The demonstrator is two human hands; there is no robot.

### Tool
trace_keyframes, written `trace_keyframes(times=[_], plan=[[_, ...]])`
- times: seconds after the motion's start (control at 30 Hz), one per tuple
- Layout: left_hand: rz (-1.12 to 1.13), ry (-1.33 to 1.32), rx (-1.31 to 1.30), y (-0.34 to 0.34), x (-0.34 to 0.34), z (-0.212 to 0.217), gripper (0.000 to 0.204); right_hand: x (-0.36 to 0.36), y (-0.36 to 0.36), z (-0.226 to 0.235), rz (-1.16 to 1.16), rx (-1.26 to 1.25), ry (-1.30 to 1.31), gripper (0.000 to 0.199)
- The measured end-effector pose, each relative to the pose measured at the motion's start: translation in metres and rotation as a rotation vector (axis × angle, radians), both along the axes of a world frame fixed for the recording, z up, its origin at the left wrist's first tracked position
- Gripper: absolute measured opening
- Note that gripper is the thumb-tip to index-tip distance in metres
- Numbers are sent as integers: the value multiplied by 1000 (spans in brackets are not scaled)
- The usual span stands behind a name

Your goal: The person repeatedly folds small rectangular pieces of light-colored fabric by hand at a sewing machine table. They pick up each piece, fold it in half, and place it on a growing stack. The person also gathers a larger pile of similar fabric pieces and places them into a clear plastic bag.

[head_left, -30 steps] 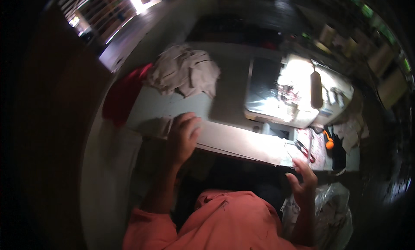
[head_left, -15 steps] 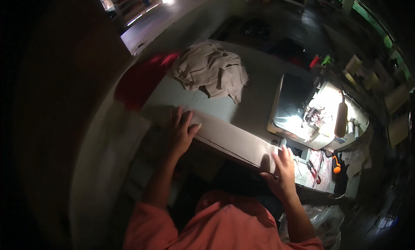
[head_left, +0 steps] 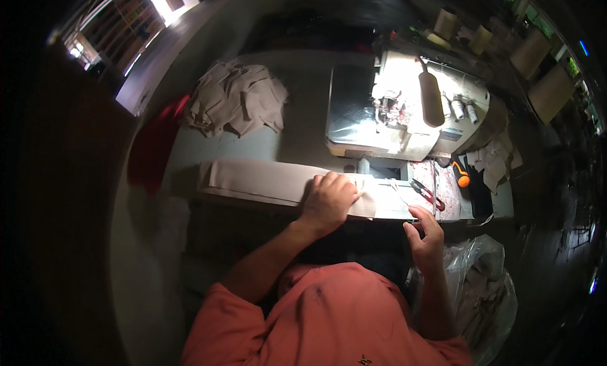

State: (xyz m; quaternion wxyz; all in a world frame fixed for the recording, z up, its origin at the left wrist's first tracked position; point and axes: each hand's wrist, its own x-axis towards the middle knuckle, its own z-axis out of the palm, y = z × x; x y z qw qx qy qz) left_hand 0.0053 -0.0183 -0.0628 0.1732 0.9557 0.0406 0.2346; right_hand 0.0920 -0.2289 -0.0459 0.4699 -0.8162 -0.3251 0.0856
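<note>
A long, flat stack of beige fabric strips [head_left: 259, 179] lies along the front edge of the table. My left hand [head_left: 330, 201] is over its right end, fingers bent and closed on the fabric. Off the front edge, right of the stack, my right hand [head_left: 427, 236] has thumb and forefinger apart, with nothing visible between them. Thread snips with red handles [head_left: 430, 195] lie just beyond it. Behind them stands a brightly lit sewing machine [head_left: 404, 129], its lamp glare hiding much of the needle area.
A heap of beige fabric pieces [head_left: 237, 100] sits at the back left, beside red cloth [head_left: 155, 145]. An orange-handled tool [head_left: 463, 178] lies right of the snips. A clear plastic bag [head_left: 487, 290] with fabric hangs or stands below right. Thread cones [head_left: 446, 24] stand behind the machine.
My left hand has moved from the stack's left end to its right end. My right hand has left the fabric and drawn off to the right. The view has shifted toward the right.
</note>
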Motion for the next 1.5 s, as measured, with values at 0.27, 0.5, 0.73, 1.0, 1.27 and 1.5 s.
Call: trace_keyframes(times=[0.27, 0.5, 0.73, 1.0, 1.27, 1.5], plan=[[-13, -33, -976, 17, -16, 2, 11, 14, 75, 25, 225, 181, 890, 26], [-63, -128, -802, -6, -50, 32, 16, 7, 107, 45, 328, 360, 580, 13], [29, -1108, -2171, 91, -84, 11, 48, -3, 63, 52, 175, 469, 796, 12], [300, -839, -1317, 97, -68, 40, 48, 8, 78, 17, 126, 334, 931, 23], [-7, 129, 67, -7, -9, 56, 66, 2, 90, 25, 187, 537, 1163, 20], [-214, 157, -590, 24, 7, 52, 67, 4, 85, 29, 279, 444, 864, 17]])
